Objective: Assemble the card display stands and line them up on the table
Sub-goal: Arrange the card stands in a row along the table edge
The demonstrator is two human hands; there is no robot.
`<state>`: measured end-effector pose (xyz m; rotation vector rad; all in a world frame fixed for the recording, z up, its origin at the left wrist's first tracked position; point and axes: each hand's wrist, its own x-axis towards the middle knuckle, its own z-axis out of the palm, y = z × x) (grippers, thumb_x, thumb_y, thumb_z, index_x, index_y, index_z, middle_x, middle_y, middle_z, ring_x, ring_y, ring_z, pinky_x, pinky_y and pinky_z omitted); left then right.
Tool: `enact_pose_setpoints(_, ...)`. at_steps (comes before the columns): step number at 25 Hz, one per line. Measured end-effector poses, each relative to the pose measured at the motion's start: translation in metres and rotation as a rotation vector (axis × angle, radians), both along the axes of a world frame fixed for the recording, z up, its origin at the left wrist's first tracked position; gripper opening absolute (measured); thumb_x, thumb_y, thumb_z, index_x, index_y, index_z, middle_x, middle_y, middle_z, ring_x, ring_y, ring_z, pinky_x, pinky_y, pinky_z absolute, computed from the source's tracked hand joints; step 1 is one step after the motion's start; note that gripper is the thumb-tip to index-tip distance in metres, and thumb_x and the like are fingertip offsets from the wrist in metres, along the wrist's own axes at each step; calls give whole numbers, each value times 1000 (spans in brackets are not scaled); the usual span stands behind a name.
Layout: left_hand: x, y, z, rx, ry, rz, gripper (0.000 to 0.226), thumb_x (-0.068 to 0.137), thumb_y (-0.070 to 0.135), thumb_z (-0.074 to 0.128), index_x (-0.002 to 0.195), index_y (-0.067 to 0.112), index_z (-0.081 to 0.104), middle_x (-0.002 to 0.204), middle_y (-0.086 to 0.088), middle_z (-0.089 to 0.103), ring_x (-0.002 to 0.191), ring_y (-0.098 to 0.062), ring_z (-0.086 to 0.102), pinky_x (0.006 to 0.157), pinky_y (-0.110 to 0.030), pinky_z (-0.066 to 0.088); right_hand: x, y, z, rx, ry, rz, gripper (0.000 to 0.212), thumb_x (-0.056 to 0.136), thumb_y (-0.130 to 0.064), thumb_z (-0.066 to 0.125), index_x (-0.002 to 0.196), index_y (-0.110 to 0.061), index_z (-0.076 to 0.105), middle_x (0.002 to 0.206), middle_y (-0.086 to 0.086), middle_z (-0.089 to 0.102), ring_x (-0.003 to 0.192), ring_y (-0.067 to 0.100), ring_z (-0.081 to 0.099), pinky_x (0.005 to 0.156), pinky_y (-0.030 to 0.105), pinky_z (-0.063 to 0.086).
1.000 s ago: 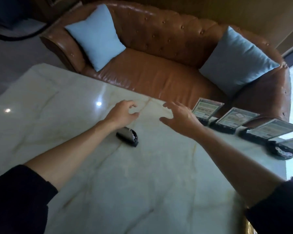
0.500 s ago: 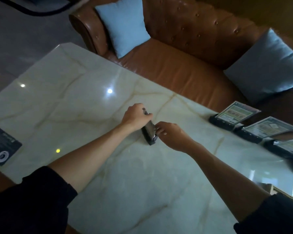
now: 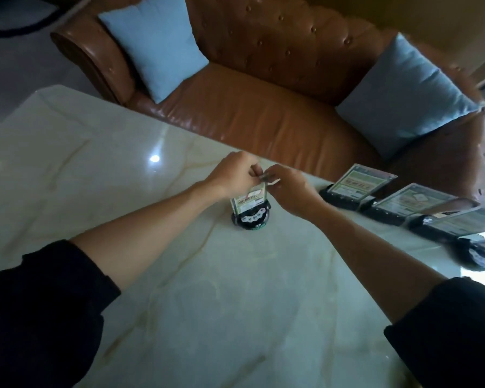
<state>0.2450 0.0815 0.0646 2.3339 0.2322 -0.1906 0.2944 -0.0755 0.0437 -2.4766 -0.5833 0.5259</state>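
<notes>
A card display stand (image 3: 249, 208) stands upright on the marble table (image 3: 235, 289), its green-and-white card panel rising from a round black base. My left hand (image 3: 233, 175) and my right hand (image 3: 287, 186) both pinch the top edge of its card panel from either side. To the right, three assembled stands form a row along the far edge: the first stand (image 3: 356, 186), the second stand (image 3: 406, 203) and the third stand (image 3: 459, 222). A loose black base (image 3: 479, 254) lies beyond them at the right edge.
A brown leather sofa (image 3: 249, 107) with two light blue cushions, the left cushion (image 3: 154, 43) and the right cushion (image 3: 403, 93), runs close behind the table's far edge. Bright light comes in at the far right.
Both hands went from hovering above the table to gripping the dark stand lying flat, then set it upright. The card panel now faces me, held at its top edge.
</notes>
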Motion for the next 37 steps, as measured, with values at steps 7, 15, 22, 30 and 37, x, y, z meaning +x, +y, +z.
enact_pose_setpoints(7, 82, -20, -1, 66, -126, -91, 18, 78, 21, 83, 91, 14, 74, 88, 1, 75, 79, -11, 67, 65, -20, 51, 75, -36, 15, 6, -123, -54, 9, 93, -20, 55, 89, -17, 62, 85, 4, 70, 77, 26, 66, 66, 43, 57)
enact_pose_setpoints(15, 117, -36, -33, 102, -152, -3, 12, 85, 4, 71, 93, 12, 76, 91, -2, 74, 83, -14, 62, 68, -24, 41, 97, -57, -9, -15, -171, -193, 10, 96, -18, 51, 89, -14, 57, 83, 6, 67, 69, 25, 63, 59, 41, 57)
enact_pose_setpoints(22, 124, -48, -36, 119, -66, -124, 20, 84, 6, 72, 101, 16, 76, 96, -1, 75, 89, -20, 68, 71, -31, 51, 89, -62, -7, -128, -104, -239, 20, 93, -2, 41, 107, -7, 54, 91, 13, 67, 75, 33, 65, 64, 42, 57)
enact_pose_setpoints(30, 124, -54, 6, 263, -96, -14, 61, 79, 27, 81, 134, 12, 59, 137, -20, 56, 127, -35, 53, 105, -44, 45, 62, -113, 52, -49, -202, -164, 7, 94, -8, 43, 89, -11, 48, 86, 11, 64, 69, 33, 59, 56, 37, 42)
enact_pose_setpoints(37, 116, -178, 75, 43, -147, -262, 32, 83, 28, 78, 113, 20, 71, 112, -4, 71, 103, -17, 67, 89, -32, 53, 59, -251, 109, -70, -261, -391, 26, 85, -21, 55, 107, -19, 67, 104, 8, 73, 94, 33, 67, 80, 38, 56)
